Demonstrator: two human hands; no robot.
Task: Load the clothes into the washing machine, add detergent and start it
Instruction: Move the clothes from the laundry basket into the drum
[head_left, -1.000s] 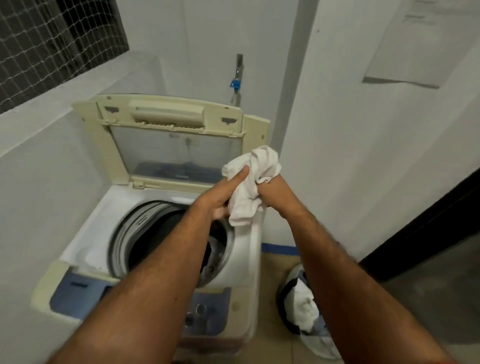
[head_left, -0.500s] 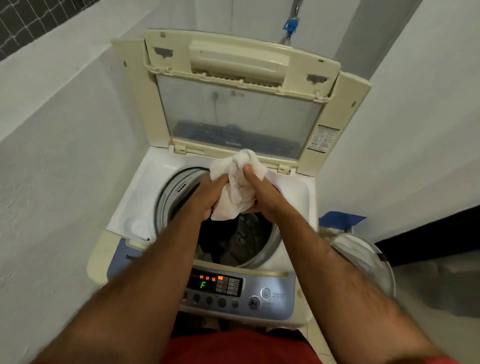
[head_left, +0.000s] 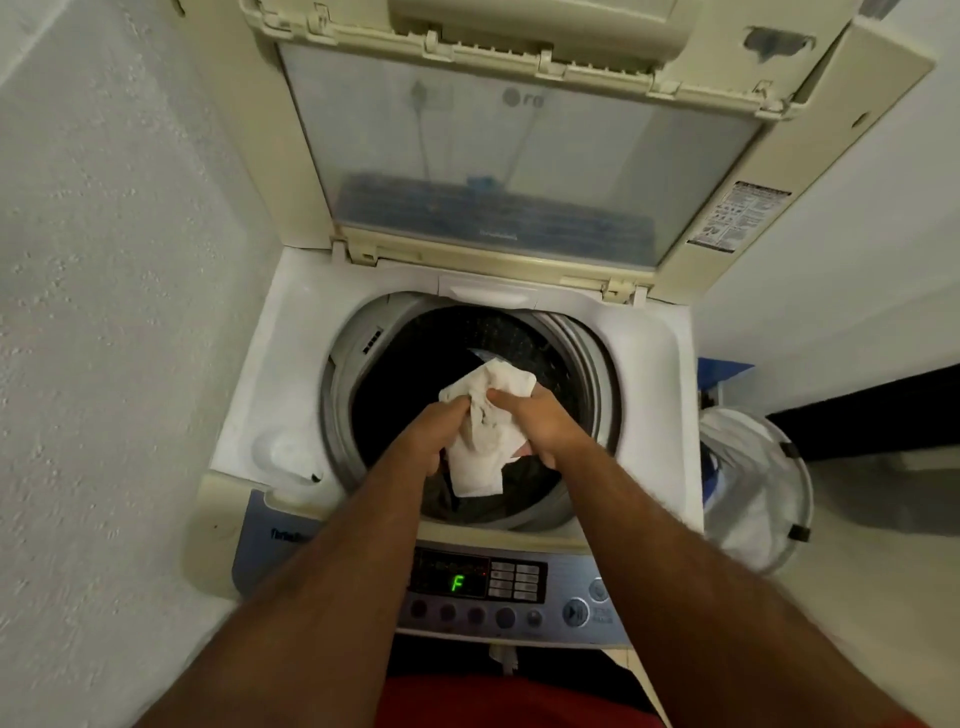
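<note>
Item: top-loading washing machine (head_left: 654, 364), cream and white casing, set in a corner against a rough white wall; lid (head_left: 519, 156) raised upright at the back, its window clouded. Item: drum (head_left: 415, 353), open, dark inside, some dark clothing lying at the near bottom. Item: white cloth (head_left: 480, 441), crumpled, held directly above the drum opening, its long axis running from the far upper end down toward the person, the loose lower end hanging into the mouth of the drum. Left hand (head_left: 431, 436) closed on the cloth's left edge; right hand (head_left: 545, 421) closed on its right edge; both equally near, the cloth pinched between them. The drum lies straight below the hands, so releasing should, by my reckoning, drop the cloth onto the dark load. Item: control panel (head_left: 597, 597), blue-grey, nearest the person, display showing a green "F" (head_left: 457, 583); a round start/pause button to its right. Writing: a faint logo on the lid glass, seemingly "LG" seen reversed; partial word on the panel's left end, too blurred to read; warning sticker (head_left: 737, 218) on the lid's right frame, print illegible. Item: mesh laundry basket (head_left: 763, 488), white, on the floor just right of the machine. No detergent visible.
</note>
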